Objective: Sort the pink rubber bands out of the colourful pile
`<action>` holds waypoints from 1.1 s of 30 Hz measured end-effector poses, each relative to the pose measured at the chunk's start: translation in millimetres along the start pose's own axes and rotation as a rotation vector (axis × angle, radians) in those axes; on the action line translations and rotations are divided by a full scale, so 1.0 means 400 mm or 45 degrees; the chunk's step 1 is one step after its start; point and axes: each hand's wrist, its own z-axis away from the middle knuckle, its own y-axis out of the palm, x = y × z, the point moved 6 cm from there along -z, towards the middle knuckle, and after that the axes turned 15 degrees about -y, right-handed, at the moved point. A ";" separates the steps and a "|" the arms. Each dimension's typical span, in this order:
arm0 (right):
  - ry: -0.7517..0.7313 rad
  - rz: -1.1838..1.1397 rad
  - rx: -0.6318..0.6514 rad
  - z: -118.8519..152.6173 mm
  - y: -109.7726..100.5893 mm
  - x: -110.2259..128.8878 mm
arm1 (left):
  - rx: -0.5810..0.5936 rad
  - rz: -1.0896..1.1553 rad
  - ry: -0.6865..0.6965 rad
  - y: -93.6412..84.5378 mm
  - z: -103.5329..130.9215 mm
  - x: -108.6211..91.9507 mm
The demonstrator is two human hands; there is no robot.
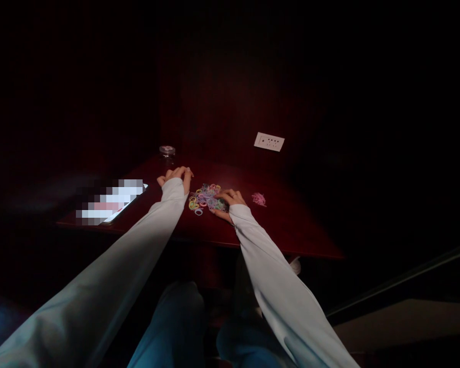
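A loose pile of small coloured hair ties (200, 197), in yellow, purple, pink and green, lies on the dark red table (291, 225). My right hand (230, 198) rests at the pile's right side, thumb and fingers spread apart over some of the ties. Just behind the pile and to its left, my left hand (177, 174) lies on the table with its fingers loosely bent and apart; nothing shows in it. To the right of my right hand sits a separate little heap of pink hair ties (258, 199).
A clear lidded jar (167, 152) stands at the back left. On the left of the table lies a device with a lit, blurred screen (115, 202). A white socket plate (269, 142) is on the wall behind. The table's front edge runs above my knees.
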 end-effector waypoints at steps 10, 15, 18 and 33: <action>0.300 -0.199 -0.081 -0.007 0.009 -0.055 | 0.099 0.047 0.083 0.018 0.021 -0.021; 0.461 -0.295 -0.228 0.009 -0.009 -0.070 | 0.107 0.021 0.154 0.023 0.017 -0.013; 0.528 -0.316 -0.294 0.014 -0.012 -0.079 | 0.123 0.003 0.142 0.023 0.020 -0.011; 0.479 -0.203 -0.219 0.006 -0.016 -0.074 | 0.725 -0.058 0.743 0.085 0.108 -0.062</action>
